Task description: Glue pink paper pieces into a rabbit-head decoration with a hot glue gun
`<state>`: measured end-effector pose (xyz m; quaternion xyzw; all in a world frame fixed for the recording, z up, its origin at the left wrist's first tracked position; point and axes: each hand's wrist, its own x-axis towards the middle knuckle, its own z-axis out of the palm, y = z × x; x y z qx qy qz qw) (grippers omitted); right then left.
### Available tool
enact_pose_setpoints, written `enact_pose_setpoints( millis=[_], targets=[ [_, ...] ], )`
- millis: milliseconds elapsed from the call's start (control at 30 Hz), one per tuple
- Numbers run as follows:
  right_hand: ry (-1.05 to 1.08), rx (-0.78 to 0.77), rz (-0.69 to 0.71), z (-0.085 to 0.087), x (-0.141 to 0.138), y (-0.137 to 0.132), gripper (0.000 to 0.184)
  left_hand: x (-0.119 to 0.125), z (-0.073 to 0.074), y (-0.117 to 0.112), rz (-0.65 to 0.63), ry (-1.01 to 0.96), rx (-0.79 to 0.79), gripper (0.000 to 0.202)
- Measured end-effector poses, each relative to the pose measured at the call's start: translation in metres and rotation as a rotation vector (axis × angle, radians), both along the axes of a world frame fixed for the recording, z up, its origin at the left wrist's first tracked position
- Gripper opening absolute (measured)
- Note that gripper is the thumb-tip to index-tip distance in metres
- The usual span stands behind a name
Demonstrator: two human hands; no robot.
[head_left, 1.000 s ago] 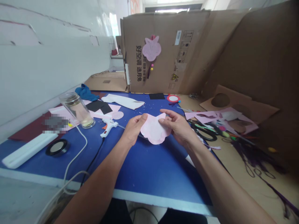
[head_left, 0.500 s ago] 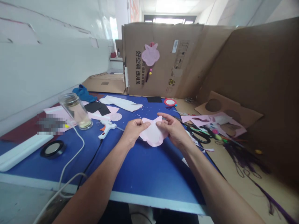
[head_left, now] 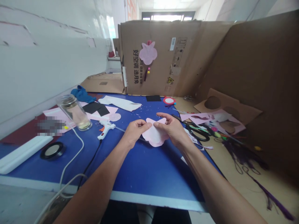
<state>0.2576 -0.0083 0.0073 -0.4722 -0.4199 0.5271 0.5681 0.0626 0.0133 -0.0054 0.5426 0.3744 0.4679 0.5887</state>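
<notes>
Both my hands hold a pink foam cut-out [head_left: 154, 135] with two ear-like points, just above the blue table top [head_left: 144, 168]. My left hand [head_left: 135, 131] pinches its left upper edge with curled fingers. My right hand [head_left: 172, 128] grips its right side, thumb on top near the middle. The thumbs almost meet over the piece. A white glue gun [head_left: 105, 129] lies on the table just left of my left hand.
A glass jar [head_left: 74, 112] stands at the left, with a black tape roll [head_left: 51, 150] and a white bar [head_left: 22, 153] nearer me. Black scissors [head_left: 198, 132] and pink scraps [head_left: 211, 118] lie at the right. Cardboard walls [head_left: 187, 56] with a hanging pink ornament [head_left: 148, 53] close off the back and right.
My hands have drawn closer together on the pink cut-out, the thumbs now nearly touching at its top. The camera has shifted slightly.
</notes>
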Motion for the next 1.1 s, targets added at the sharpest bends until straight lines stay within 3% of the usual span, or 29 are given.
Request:
enact_pose_setpoints(
  millis=[200,400,733,1000,1100],
  targets=[
    [-0.013,-0.023,0.036,-0.001,0.001,-0.001,0.084,0.004,-0.002,-0.002,-0.009,-0.037,-0.035,0.052],
    [-0.010,-0.010,0.000,-0.002,0.009,0.000,0.076,0.003,-0.006,0.001,-0.023,-0.084,-0.084,0.056],
    [-0.059,-0.006,-0.012,-0.007,0.011,0.001,0.075,0.004,-0.004,-0.001,0.005,-0.006,-0.026,0.046],
    [-0.041,0.007,0.053,-0.002,0.004,-0.005,0.080,0.006,-0.002,-0.004,-0.025,-0.015,-0.058,0.046],
    [-0.044,0.024,0.055,0.000,0.003,-0.006,0.073,0.006,-0.003,-0.004,-0.010,-0.025,-0.093,0.047]
  ],
)
